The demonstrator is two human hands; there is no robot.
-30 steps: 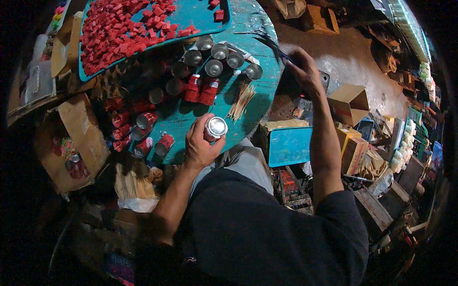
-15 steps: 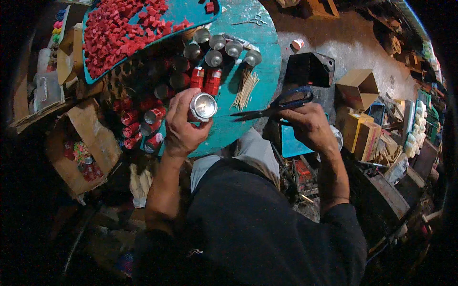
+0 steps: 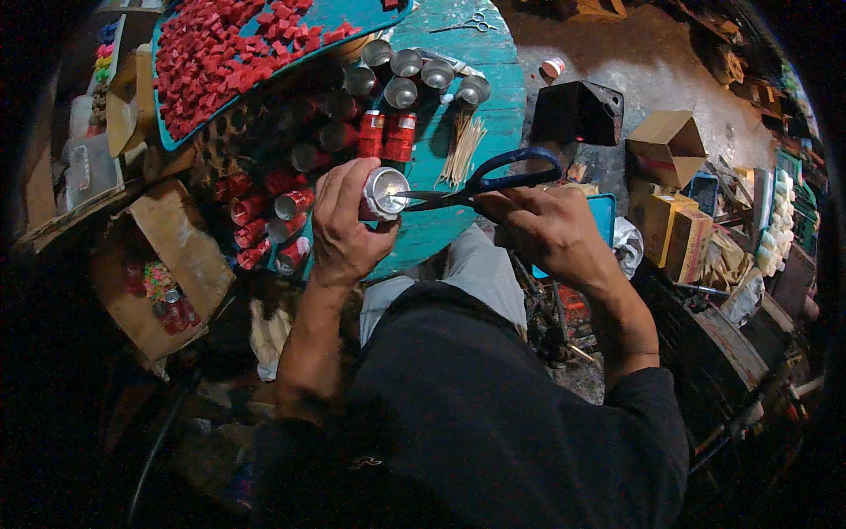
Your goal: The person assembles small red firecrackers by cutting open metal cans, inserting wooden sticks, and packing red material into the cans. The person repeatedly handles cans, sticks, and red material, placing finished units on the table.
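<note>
Scissors [image 3: 473,186] brought to the rim of the can [image 3: 385,191]; reads as lining up a cut.
Can is above the teal table [image 3: 423,240], near edge, left hand [image 3: 346,222] wrapped round it. Right hand [image 3: 557,231] grips the scissors' handles. Can't tell if tips are inside. Next move probably calls for a steady can. Stick bundle [image 3: 463,154] beyond.

Silver-topped can [image 3: 382,196], blue-handled scissors [image 3: 462,195] against its rim
</note>
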